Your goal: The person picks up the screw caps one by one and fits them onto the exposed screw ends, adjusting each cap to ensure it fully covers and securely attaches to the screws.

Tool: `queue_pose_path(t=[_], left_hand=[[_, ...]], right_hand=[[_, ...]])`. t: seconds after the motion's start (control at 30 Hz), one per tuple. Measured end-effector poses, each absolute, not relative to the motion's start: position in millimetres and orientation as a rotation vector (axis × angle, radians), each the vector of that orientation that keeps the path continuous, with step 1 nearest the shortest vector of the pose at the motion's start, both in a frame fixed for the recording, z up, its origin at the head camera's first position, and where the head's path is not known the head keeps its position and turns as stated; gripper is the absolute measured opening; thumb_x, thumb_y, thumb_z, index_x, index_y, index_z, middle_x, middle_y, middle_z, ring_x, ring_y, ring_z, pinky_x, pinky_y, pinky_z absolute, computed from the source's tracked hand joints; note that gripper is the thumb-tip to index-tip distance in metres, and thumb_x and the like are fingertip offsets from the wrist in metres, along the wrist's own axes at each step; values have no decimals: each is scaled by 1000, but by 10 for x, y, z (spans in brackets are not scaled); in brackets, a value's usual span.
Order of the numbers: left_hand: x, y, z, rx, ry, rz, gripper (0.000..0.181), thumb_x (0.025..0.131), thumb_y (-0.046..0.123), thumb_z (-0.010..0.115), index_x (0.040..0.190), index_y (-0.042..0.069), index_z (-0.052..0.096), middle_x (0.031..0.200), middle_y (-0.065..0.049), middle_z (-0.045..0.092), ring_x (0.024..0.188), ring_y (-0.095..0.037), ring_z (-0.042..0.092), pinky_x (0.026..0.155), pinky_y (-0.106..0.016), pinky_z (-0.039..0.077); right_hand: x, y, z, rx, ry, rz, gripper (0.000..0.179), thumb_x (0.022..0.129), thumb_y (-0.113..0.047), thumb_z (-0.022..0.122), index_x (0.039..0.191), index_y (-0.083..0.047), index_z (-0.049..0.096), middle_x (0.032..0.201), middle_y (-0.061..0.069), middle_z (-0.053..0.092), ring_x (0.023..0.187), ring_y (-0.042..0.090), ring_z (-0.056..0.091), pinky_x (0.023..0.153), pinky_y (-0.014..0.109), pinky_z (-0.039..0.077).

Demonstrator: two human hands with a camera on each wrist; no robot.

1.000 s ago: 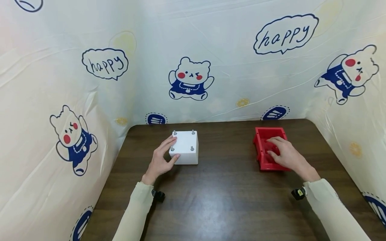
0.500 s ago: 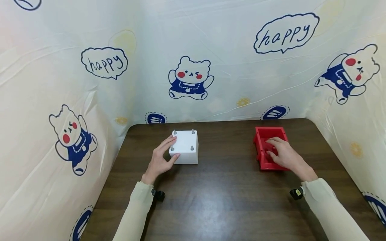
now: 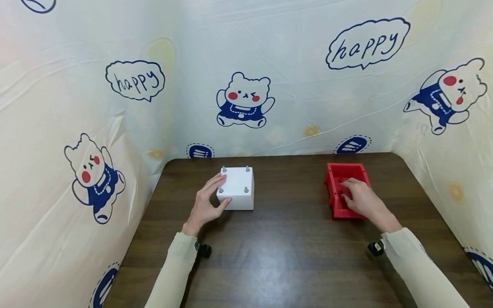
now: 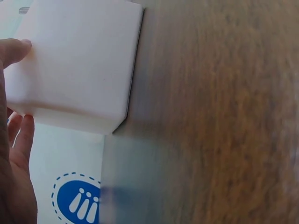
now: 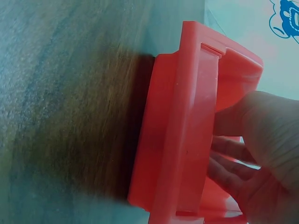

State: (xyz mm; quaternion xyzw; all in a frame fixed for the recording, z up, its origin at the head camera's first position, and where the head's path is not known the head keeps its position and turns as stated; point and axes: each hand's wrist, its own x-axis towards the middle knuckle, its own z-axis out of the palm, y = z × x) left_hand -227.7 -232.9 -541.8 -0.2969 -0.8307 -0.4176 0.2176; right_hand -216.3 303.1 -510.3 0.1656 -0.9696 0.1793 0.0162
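Observation:
A white box (image 3: 236, 182) with a metal bolt at each corner of its top stands at the back left of the table. My left hand (image 3: 206, 203) holds it by the left side, thumb on the front face and fingers at the left edge. In the left wrist view the thumb presses the box's smooth face (image 4: 84, 56). To the right stands an open red plastic bin (image 3: 334, 209). My right hand (image 3: 363, 199) reaches down into it with bent fingers. The bin's wall (image 5: 182, 135) hides the fingertips in the right wrist view, and I cannot tell whether they hold anything.
The dark wooden table (image 3: 265, 261) ends at a pale patterned curtain (image 3: 296, 98) behind and at both sides. A wide stretch of tabletop separates the box from the bin. Small dark wrist devices sit at both cuffs.
The right hand's fingers have bent further and drawn closer together inside the bin, and its wrist has shifted slightly left. The left hand and white box have stayed put.

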Motion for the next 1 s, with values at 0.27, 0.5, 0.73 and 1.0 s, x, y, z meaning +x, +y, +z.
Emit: queue_pose_path(t=[0.27, 0.5, 0.73, 1.0], left_hand=[[-2273, -2313, -5418, -808, -2303, -1148, 67, 85, 13, 89, 147, 4, 63, 153, -12, 62, 152, -34, 48, 127, -29, 35], [-2259, -2305, -5426, -809, -2283, -1149, 66, 85, 13, 89, 146, 3, 64, 151, -14, 63, 151, -35, 49, 127, -28, 35], [-2258, -2303, -5406, -827, -2263, -1150, 65, 83, 11, 89, 144, 1, 65, 149, -16, 64, 149, -38, 50, 126, -26, 35], [-2251, -2310, -5410, -788, -2284, -1178, 67, 83, 10, 91, 145, 6, 65, 151, -12, 64, 149, -36, 52, 125, -26, 36]], right_hand=[[-2202, 2992, -5134, 456, -3062, 507, 47, 84, 1, 79, 129, 11, 68, 123, 32, 69, 110, 46, 69, 96, 65, 58], [-2248, 2981, -5166, 417, -3133, 514, 48, 85, 3, 77, 131, 11, 66, 126, 33, 67, 114, 47, 67, 98, 66, 57], [-2298, 2976, -5180, 408, -3174, 499, 49, 84, 5, 77, 131, 10, 66, 124, 32, 69, 109, 44, 69, 97, 65, 58], [-2315, 2968, -5209, 435, -3180, 533, 35, 84, 11, 71, 119, 9, 71, 105, 24, 69, 89, 32, 64, 85, 57, 64]])
